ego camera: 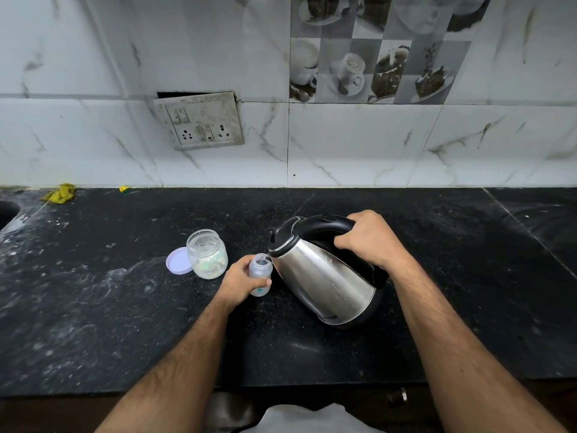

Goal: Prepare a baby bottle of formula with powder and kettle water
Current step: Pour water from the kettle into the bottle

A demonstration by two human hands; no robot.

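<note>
I see the right hand [370, 237] grasping the kettle [324, 276], tipped spout-left onto the upright bottle [260, 273] gripped by the left hand [240, 282].

Left hand [239, 281], right hand [370, 237] gripping.

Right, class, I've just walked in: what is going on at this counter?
A person is filling a baby bottle from a steel kettle. The right hand grips the kettle's handle and tips its spout over the bottle's open mouth, while the left hand holds the bottle upright on the counter. An open jar stands to the left, its lid beside it.
</note>
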